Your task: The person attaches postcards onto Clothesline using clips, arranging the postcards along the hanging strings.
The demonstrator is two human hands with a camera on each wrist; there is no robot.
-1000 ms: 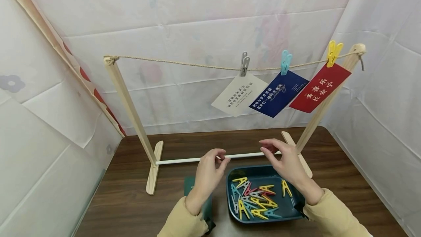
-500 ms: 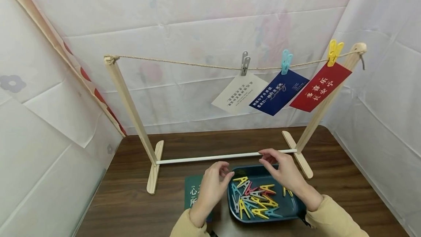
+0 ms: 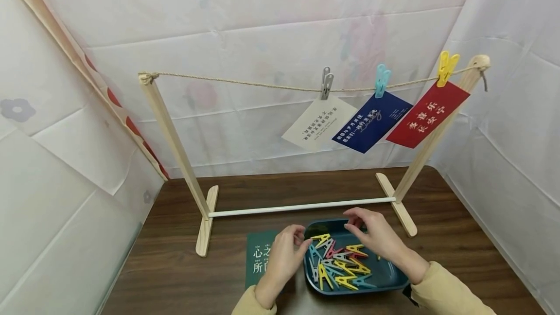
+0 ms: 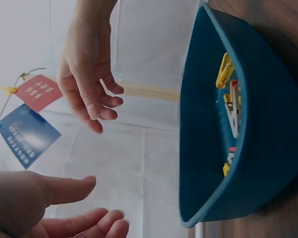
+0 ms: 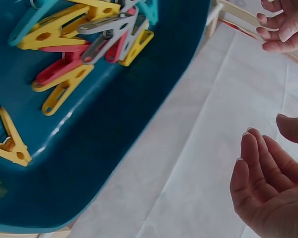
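My left hand (image 3: 294, 243) hovers over the left rim of a dark blue tray (image 3: 395, 276), fingers loosely curled and holding nothing. My right hand (image 3: 366, 230) hangs above the tray's far side, also empty. Several coloured clothespins (image 3: 339, 264) lie heaped in the tray. In the left wrist view, the left hand (image 4: 64, 208) shows relaxed fingers beside the tray (image 4: 198, 124). The right wrist view shows the right hand (image 5: 268, 183) with nothing in it, next to the clothespins (image 5: 84, 39). A green card (image 3: 259, 259) lies flat left of the tray, partly under my left wrist.
A wooden rack (image 3: 175, 145) stands behind the tray with a white rod (image 3: 284, 207) along its base. Its rope (image 3: 240, 83) carries a white card (image 3: 318, 123), a blue card (image 3: 372, 121) and a red card (image 3: 426, 114), each pegged. White sheets wall in the brown table (image 3: 166, 266).
Both hands have come down and back from the white rod to just above the tray. More of the green card now shows beside the left hand.
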